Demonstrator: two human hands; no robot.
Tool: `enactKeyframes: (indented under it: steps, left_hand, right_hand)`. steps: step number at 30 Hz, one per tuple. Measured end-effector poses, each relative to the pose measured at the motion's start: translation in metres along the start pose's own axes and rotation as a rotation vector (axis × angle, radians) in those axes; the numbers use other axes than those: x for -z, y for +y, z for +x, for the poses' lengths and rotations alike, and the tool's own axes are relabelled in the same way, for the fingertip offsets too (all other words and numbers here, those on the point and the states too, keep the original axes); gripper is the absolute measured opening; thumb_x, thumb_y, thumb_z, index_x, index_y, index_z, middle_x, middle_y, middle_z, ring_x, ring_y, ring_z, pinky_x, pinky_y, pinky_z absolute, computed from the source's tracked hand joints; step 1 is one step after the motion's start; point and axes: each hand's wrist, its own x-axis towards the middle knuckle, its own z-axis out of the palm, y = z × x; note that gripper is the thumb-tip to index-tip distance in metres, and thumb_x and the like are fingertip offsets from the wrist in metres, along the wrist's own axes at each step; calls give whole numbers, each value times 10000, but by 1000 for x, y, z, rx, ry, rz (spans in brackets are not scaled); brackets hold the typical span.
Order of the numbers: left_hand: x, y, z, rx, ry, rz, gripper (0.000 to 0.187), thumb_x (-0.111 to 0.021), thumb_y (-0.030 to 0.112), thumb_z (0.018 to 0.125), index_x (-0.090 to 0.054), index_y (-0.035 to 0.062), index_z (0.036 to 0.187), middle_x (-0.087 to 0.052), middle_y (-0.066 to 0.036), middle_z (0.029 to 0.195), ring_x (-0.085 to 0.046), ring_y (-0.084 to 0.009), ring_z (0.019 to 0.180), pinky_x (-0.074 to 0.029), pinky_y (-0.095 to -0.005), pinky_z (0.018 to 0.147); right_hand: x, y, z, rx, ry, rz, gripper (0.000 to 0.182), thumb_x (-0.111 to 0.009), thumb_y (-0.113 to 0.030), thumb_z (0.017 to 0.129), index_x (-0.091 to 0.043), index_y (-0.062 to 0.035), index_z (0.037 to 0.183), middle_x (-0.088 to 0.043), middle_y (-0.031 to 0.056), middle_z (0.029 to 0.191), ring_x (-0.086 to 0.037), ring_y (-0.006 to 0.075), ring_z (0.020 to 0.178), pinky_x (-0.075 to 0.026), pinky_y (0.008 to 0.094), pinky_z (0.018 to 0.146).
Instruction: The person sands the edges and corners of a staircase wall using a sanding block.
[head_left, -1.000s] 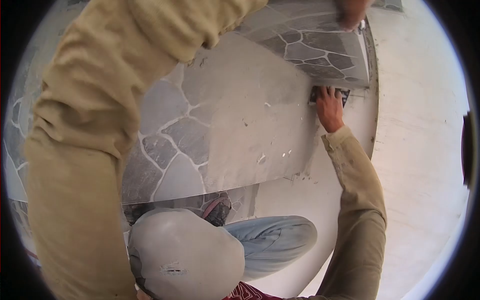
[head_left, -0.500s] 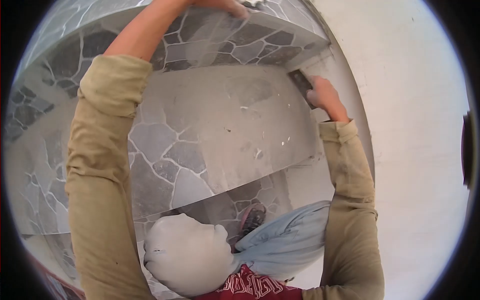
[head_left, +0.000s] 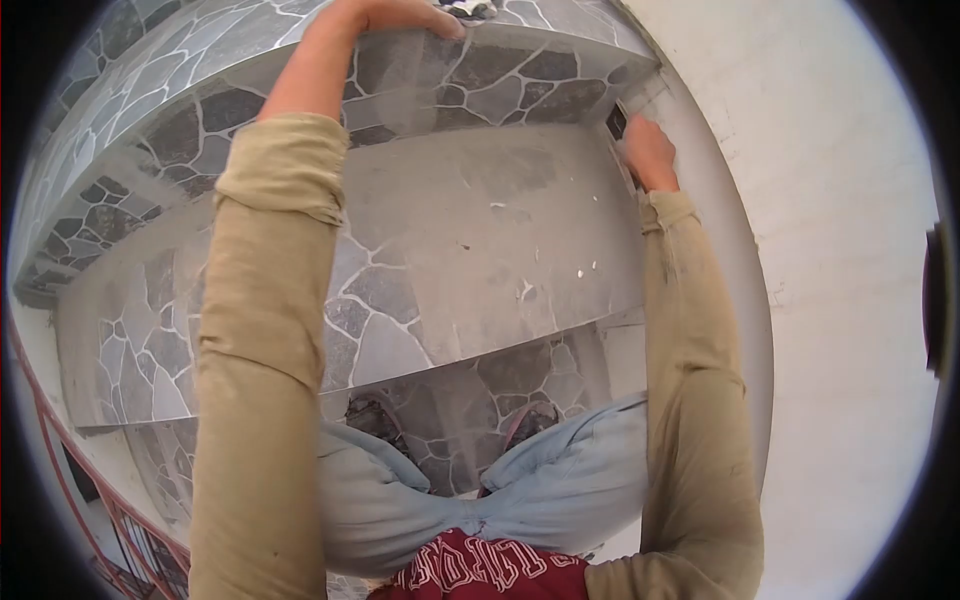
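Right hand (head_left: 650, 152): closed round small dark flat scraper (head_left: 617, 122), now raised into far right corner by white plastered wall (head_left: 800, 200). Left hand (head_left: 400, 15): pressed flat on grey stone-tiled upper step (head_left: 500, 75), bracing; scraping apparently progressing upward.

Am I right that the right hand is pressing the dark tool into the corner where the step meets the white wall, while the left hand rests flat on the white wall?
Not quite. In the head view the left hand rests on the edge of the upper stone-patterned step, not on the white wall. The right hand does hold the dark tool at the corner by the wall.
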Motion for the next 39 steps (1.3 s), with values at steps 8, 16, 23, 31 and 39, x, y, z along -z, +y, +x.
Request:
enactKeyframes:
  steps: [8, 16, 23, 31, 39]
  left_hand:
    - [-6, -5, 0, 48, 40, -27, 783, -857, 350, 584, -668, 39, 1277, -668, -185, 1276, -632, -305, 1172, -486, -374, 1004]
    - [5, 6, -11, 51, 45, -10, 782, -865, 334, 578, -668, 31, 1272, -682, -181, 1249, -642, -308, 1150, -489, -369, 995]
    - [5, 6, -8, 11, 66, 4, 778, -871, 318, 569, -673, 19, 1259, -682, -185, 1246, -642, -301, 1149, -490, -365, 989]
    - [3, 4, -3, 45, 35, 15, 784, -876, 329, 566, -675, 21, 1259, -669, -196, 1260, -628, -312, 1167, -480, -380, 1006]
    - [-11, -28, 14, -144, 112, 152, 654, -819, 376, 704, -679, 72, 1266, -666, -140, 1227, -642, -267, 1106, -484, -377, 975]
  right_hand:
    - [-46, -7, -3, 11, -78, -6, 217, -565, -135, 862, -710, -27, 982, -715, 235, 1009, -686, 433, 967, -549, 530, 812]
    - [-37, -10, -1, -84, -189, 46, 270, -575, -136, 836, -708, -22, 1042, -705, 261, 1036, -674, 452, 985, -541, 519, 835]
    - [-18, -9, 13, -26, -210, 102, 295, -602, -166, 817, -703, -4, 1043, -680, 276, 1120, -652, 429, 1070, -529, 503, 875]
    - [-6, -23, 29, -27, -434, 304, 333, -584, -163, 783, -698, 20, 1037, -678, 289, 1101, -650, 432, 1076, -531, 487, 898]
    - [-26, -51, -9, -805, 41, 1744, 151, -498, -111, 909, -594, -4, 952, -614, 123, 921, -650, 267, 784, -640, 444, 684]
